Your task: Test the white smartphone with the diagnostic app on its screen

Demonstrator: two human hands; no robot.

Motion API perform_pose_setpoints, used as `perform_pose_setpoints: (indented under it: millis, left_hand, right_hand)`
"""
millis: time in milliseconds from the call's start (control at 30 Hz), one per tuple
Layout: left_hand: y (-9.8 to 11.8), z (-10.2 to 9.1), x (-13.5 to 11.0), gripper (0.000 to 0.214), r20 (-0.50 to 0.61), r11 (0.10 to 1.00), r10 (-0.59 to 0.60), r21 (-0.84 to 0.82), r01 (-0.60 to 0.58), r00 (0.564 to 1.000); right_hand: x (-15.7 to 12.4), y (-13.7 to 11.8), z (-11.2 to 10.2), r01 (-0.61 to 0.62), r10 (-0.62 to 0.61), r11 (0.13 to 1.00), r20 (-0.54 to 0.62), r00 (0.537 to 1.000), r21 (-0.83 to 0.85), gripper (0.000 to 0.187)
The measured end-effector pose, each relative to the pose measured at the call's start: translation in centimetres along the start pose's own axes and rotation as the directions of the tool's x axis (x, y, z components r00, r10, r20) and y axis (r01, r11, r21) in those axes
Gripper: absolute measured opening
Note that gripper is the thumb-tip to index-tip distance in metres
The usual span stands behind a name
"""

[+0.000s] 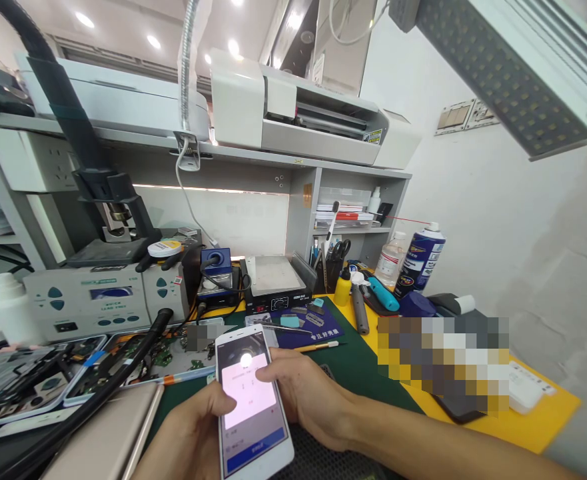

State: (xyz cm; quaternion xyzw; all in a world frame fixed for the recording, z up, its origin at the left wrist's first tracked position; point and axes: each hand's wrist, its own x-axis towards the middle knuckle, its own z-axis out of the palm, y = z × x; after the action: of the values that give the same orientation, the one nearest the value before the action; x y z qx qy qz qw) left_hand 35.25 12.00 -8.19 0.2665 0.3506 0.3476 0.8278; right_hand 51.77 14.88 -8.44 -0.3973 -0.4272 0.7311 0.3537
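A white smartphone [257, 445] is held upright and slightly tilted in front of me, its screen lit. A pale pop-up box covers the middle of the screen, and a blue bar lies near the bottom; the writing is too small to read. My left hand [196, 420] is closed around the phone's left edge, thumb over the screen. From the right, my right hand [313, 393] grips the other edge, its thumb resting on or just above the pop-up. The fingers behind the phone are hidden.
A green mat [368, 380] lies beneath. Trays of phone parts [173, 347], a black hose [138, 360] and a grey soldering station [103, 300] stand left. A flat heating plate [273, 277] is behind. Right are a spray can [420, 260] and a clear bottle [390, 260].
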Motion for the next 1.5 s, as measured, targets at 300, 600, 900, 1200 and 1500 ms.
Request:
perform_pose_setpoints:
  millis: [300,600,900,1200,1500]
  left_hand:
    - [-0.1,-1.0,0.2,0.037,0.134,0.998,-0.013,-0.063,0.022,0.991]
    - [-0.2,-1.0,0.4,0.036,0.104,1.0,-0.017,-0.007,0.018,0.994]
    - [0.1,-0.3,0.1,0.045,0.095,0.998,-0.008,-0.066,0.014,0.995]
    - [0.3,-0.2,-0.1,0.047,0.086,1.0,0.001,-0.032,0.002,0.996]
    - [-0.2,-0.7,0.4,0.033,0.047,1.0,0.001,-0.022,0.0,0.999]
  right_hand:
    - [-0.1,0.1,-0.2,0.01,-0.009,0.999,0.021,1.0,-0.042,0.044]
    - [-0.2,-0.1,-0.1,0.009,-0.008,0.999,0.029,1.0,-0.039,0.045]
    - [-0.3,-0.1,0.2,0.025,-0.025,1.0,0.018,1.0,-0.003,0.038]
    - [-0.1,0.1,0.1,0.021,-0.022,1.0,0.015,1.0,0.005,0.038]
    - [-0.1,0.1,0.1,0.012,-0.012,1.0,0.011,1.0,0.014,0.036]
